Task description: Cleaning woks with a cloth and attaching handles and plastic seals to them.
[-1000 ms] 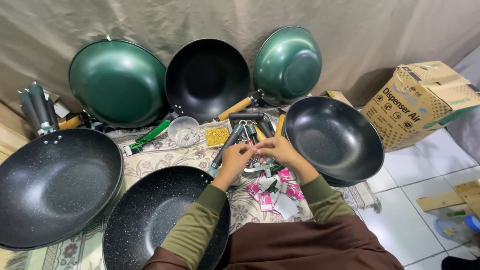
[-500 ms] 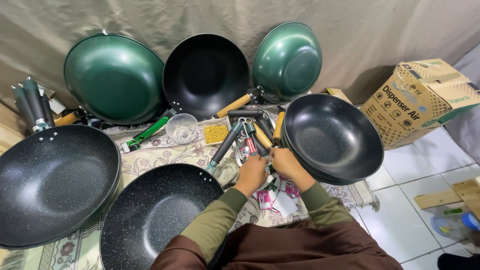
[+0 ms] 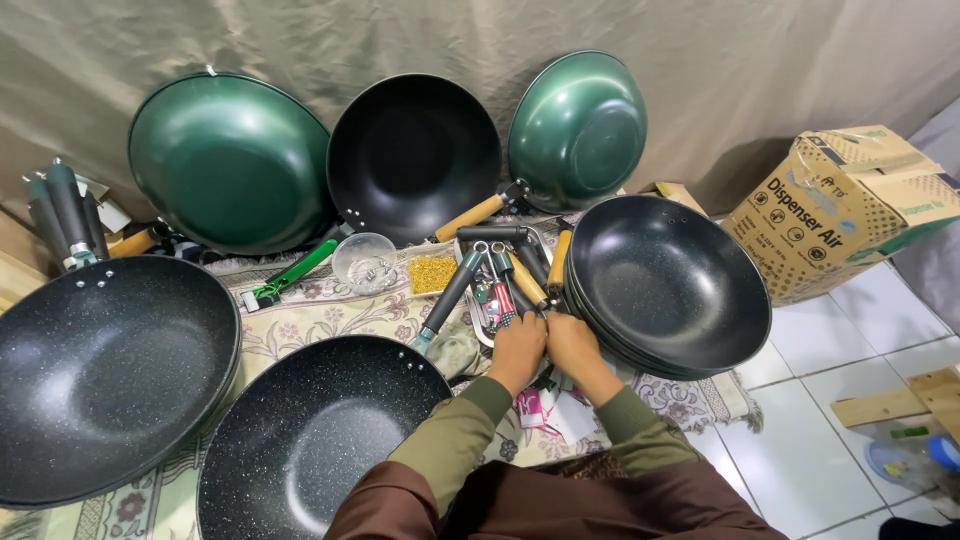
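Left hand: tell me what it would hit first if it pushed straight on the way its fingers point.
Most likely the loose pan handles piled just beyond the left hand; depth is hard to judge from above.

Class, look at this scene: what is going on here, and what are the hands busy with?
A person sits among several woks. The left hand and right hand meet, side by side, over a pile of loose pan handles on a patterned mat. A stack of black speckled woks lies just right of the hands; what the fingers pinch is hidden.
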